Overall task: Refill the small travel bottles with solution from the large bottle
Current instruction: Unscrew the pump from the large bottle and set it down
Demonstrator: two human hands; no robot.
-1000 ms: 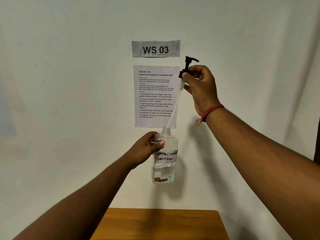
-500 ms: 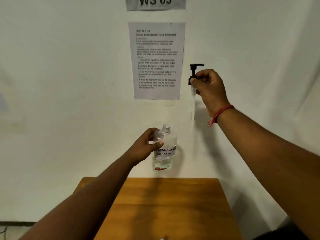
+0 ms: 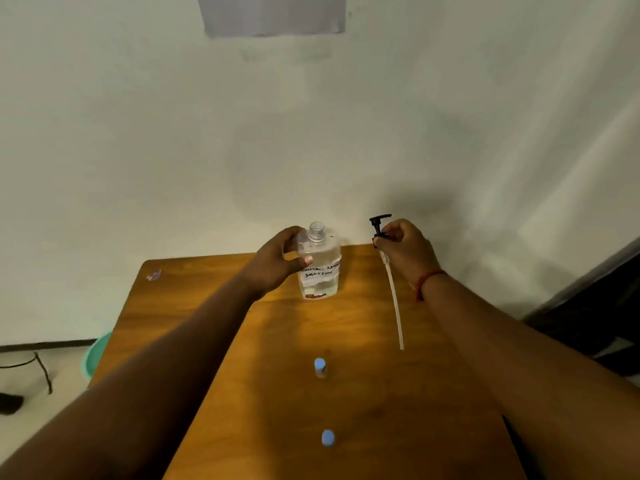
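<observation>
The left hand (image 3: 280,261) gripped the large bottle (image 3: 318,268), uncapped, at the table's (image 3: 207,289) far edge. To the bottle's right, the right hand (image 3: 405,247) pinched the removed pump (image 3: 380,226), tube hanging. Nearer than the bottle, two travel bottles (image 3: 320,367) stood capped; judged: opening done, filling outstanding.

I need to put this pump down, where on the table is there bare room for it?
The right hand holds the pump, its tube hanging over the table. Bare wood lies right of the tube toward the right edge, and along the left side beside the left arm. The middle line is taken: the large bottle in the left hand, then two blue-capped small bottles.
</observation>
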